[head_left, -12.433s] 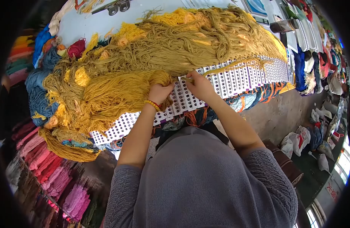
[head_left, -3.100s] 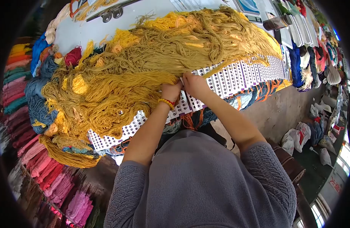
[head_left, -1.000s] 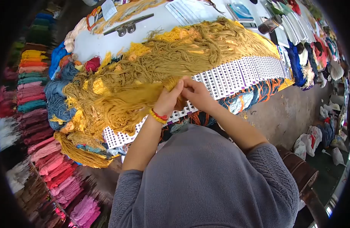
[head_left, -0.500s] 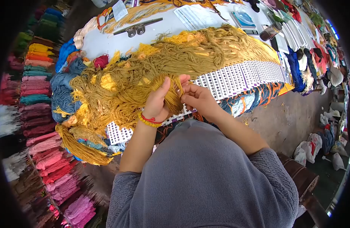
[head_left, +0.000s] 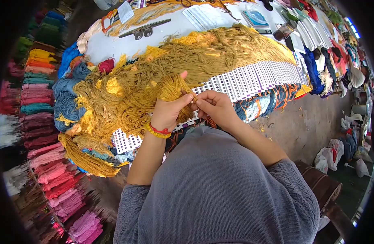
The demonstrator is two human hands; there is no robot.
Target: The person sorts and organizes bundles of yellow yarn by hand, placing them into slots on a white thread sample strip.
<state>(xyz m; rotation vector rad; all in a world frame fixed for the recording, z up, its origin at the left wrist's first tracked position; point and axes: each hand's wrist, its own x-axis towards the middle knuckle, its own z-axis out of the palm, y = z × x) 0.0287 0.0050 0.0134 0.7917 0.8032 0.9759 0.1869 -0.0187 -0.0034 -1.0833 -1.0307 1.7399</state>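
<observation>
A bundle of golden-olive yarn is gripped in my left hand, with its strands fanned over the fingers. My left thumb bends across the bundle toward the right. At the bundle's right side, my right hand pinches strands of it between thumb and fingertips, close to my left thumb tip. Beneath both hands spreads a large heap of loose olive and yellow yarn. White cards with rows of dark holes lie along its near edge.
A black-handled tool, printed sheets, a scale and a dark jar sit on the white table. Racks of coloured skeins stand at left. White plastic bags lie on the floor at right.
My left thumb has come down from upright and now points toward my right hand. The yarn bundle has turned and shifted slightly left. My right hand stays at nearly the same spot.
</observation>
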